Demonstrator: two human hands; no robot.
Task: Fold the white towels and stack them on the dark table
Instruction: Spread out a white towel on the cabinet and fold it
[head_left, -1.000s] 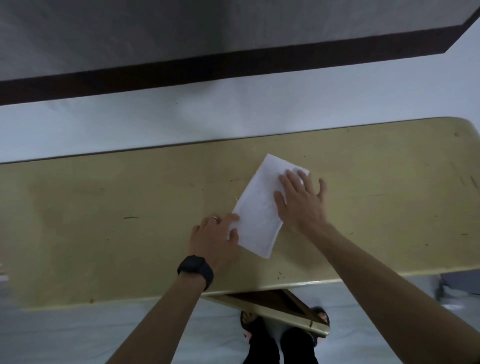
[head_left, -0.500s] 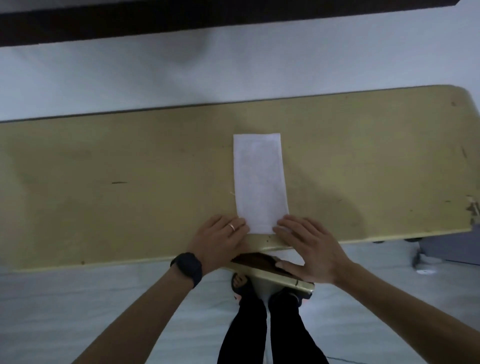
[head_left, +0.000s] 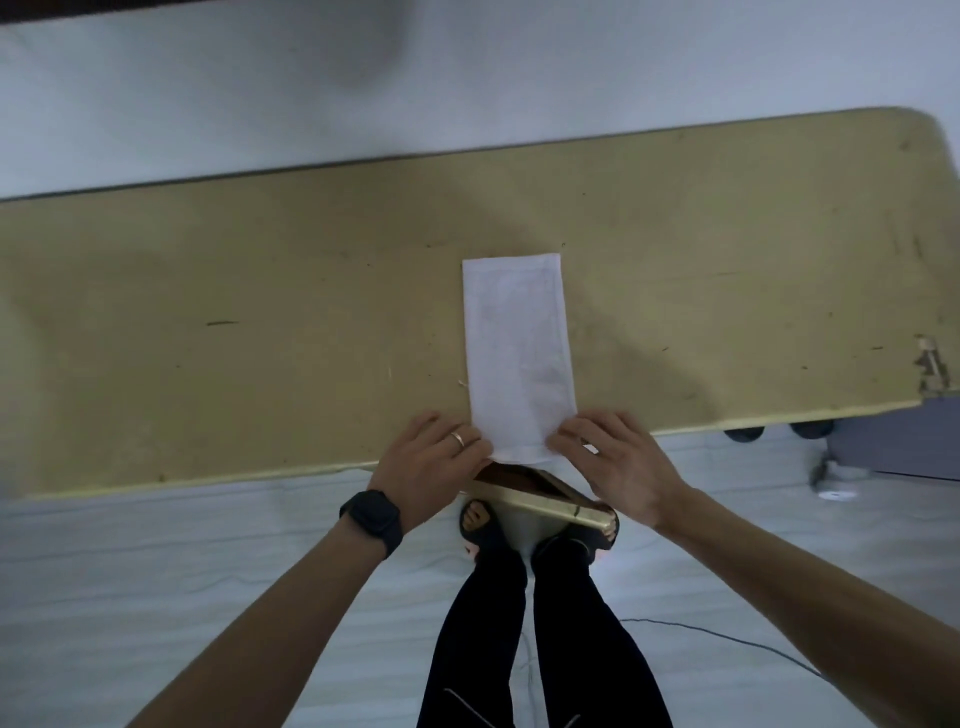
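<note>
Table (head_left: 260, 312): towel (head_left: 517, 353) lengthwise away; left hand (head_left: 431, 467), right hand (head_left: 623, 473) pinch near corners

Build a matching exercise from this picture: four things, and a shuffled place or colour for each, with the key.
1 towel
2 left hand
3 right hand
4 watch

A black, on the left wrist
B at the towel's near right corner
C white, lying on the table
D at the towel's near left corner

Pairs: 1-C, 2-D, 3-B, 4-A
</note>
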